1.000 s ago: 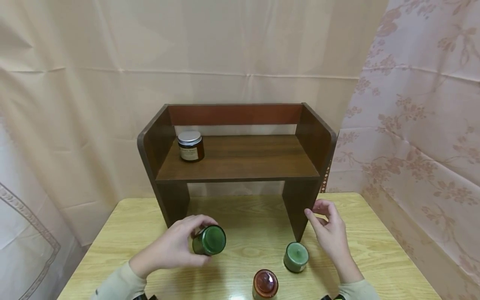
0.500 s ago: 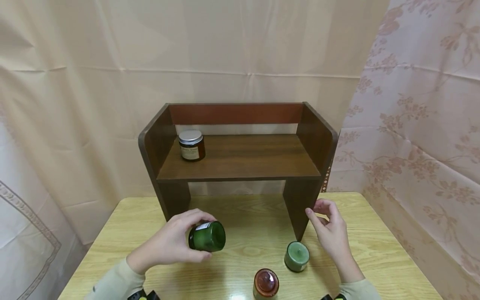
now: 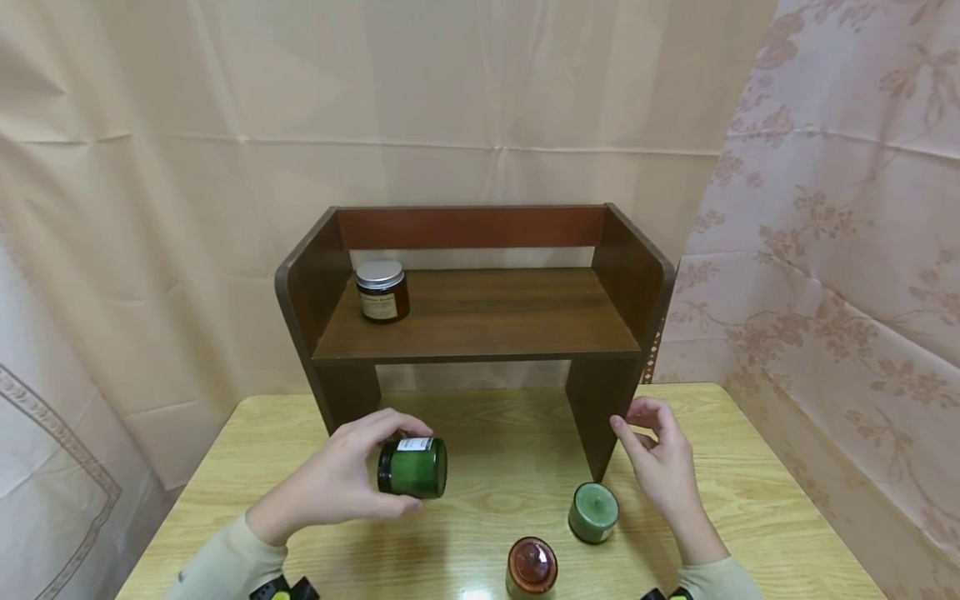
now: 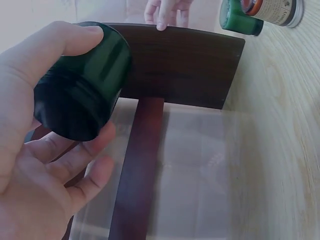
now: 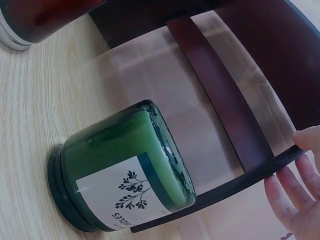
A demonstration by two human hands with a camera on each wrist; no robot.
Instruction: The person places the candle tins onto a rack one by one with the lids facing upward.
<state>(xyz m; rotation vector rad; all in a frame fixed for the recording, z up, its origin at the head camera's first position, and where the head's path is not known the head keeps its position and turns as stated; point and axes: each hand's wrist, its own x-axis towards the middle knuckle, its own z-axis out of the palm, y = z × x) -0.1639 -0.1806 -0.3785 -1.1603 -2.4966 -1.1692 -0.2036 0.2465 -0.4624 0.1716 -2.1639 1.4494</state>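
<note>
My left hand [image 3: 348,479] grips a green glass candle jar [image 3: 422,471] above the table, thumb below and fingers over the top. The jar lies on its side, black lid end to the left, white label facing up. In the left wrist view its dark end faces the camera. My right hand [image 3: 663,467] pinches the front edge of the brown shelf's right side panel [image 5: 235,187] between thumb and fingertips. Near that hand stands a second green candle jar [image 5: 117,170] with a leafy label. Left of it, an amber jar [image 3: 532,567] stands upside down on its silver lid.
The two-level dark wooden shelf [image 3: 487,312] stands at the back of the light wooden table [image 3: 750,500]. A labelled amber jar [image 3: 382,293] with a silver lid sits upright at the left of its upper board. Beige curtains [image 3: 480,100] hang behind.
My left hand has turned the green candle jar, so its base swings from facing the camera to pointing right and its label shows. My right hand stays on the shelf panel.
</note>
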